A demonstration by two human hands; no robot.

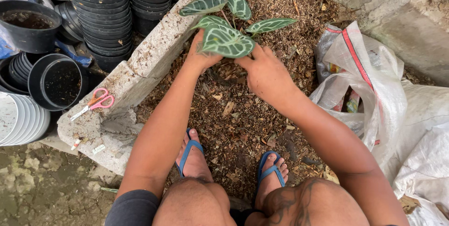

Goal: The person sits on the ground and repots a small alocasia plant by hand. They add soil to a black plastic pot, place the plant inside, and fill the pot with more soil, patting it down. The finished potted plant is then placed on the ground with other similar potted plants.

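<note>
A small plant (pixel 228 25) with dark green, white-veined leaves stands over a bed of brown wood chips and dry leaves (pixel 243 118). My left hand (pixel 200 55) reaches under its leaves from the left, fingers closed around the base. My right hand (pixel 265 74) comes in from the right, fingertips at the same spot under the lowest leaf. The stem base and whatever holds the roots are hidden by the leaves and hands. My feet in blue flip-flops (pixel 189 153) rest on the chips below.
A rough concrete wall (pixel 135 76) borders the bed on the left, with pink-handled scissors (pixel 96 102) lying on it. Stacks of black plastic pots (pixel 100 13) stand beyond it, white pots (pixel 18 118) at far left. White woven sacks (pixel 374 86) lie on the right.
</note>
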